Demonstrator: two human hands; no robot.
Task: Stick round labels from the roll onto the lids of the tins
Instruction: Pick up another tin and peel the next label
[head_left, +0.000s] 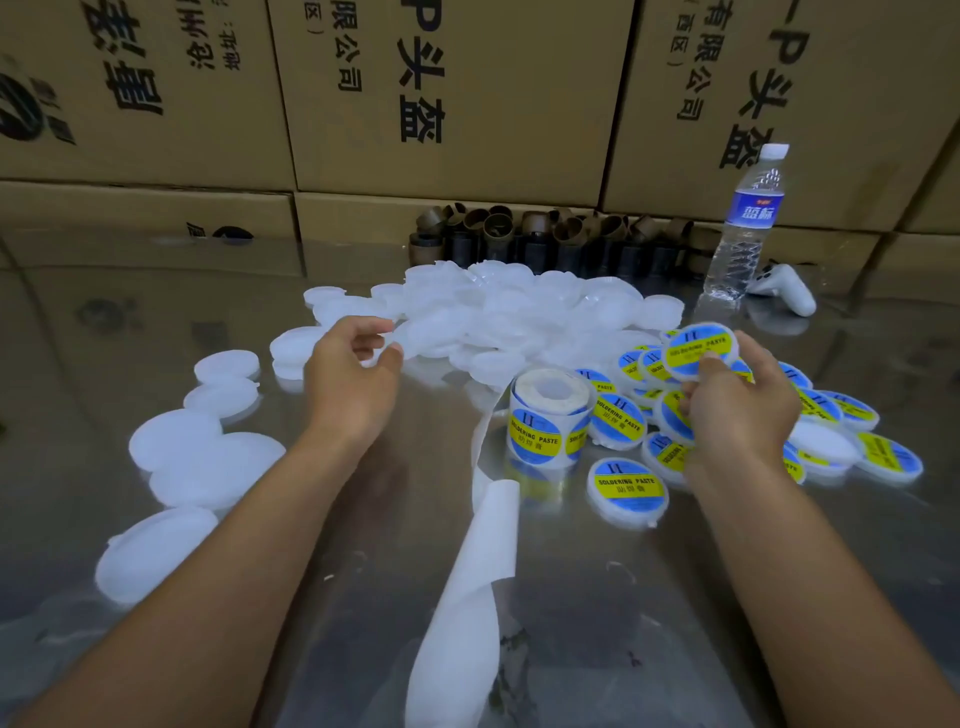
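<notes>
Right hand, frame right, fingers clasping a labelled white round plastic lid; left hand, fingers curled at the plain white lid heap, grip indeterminate; blue-and-yellow label roll upright at centre, liable to topple if its trailing white backing strip is snagged.

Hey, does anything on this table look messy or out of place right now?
The empty backing strip trails off the label roll and curls loose across the table toward the near edge. A white controller lies beside the water bottle, unrelated to labelling. The right hand simply holds a labelled lid.
</notes>
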